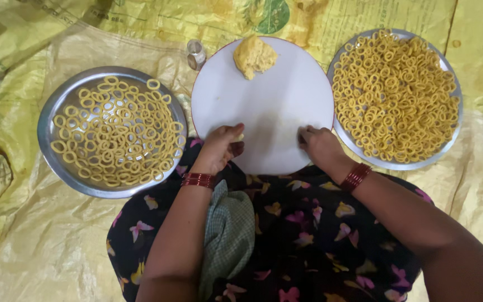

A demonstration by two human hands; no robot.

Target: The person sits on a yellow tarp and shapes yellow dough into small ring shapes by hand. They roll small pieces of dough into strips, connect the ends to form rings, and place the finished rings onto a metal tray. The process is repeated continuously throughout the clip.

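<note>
The white round board (269,106) lies bare mid-frame; dough lump (254,55) blocks its top, ring-filled plates (48,131) flank both sides

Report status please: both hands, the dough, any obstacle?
Left hand and right hand on white board, fingers curled. Dough lump untouched at far edge. Nothing between.

A round board (269,95) lies in the middle on sacking (40,240) spread over the floor. A dough lump (254,55) sits at the board's far edge, a small jar (196,53) just left of it. Left of the board is a tray (48,120) of rings (115,131); right, a fuller tray (448,148). Both hands (222,148) rest on the board's near edge.
</note>
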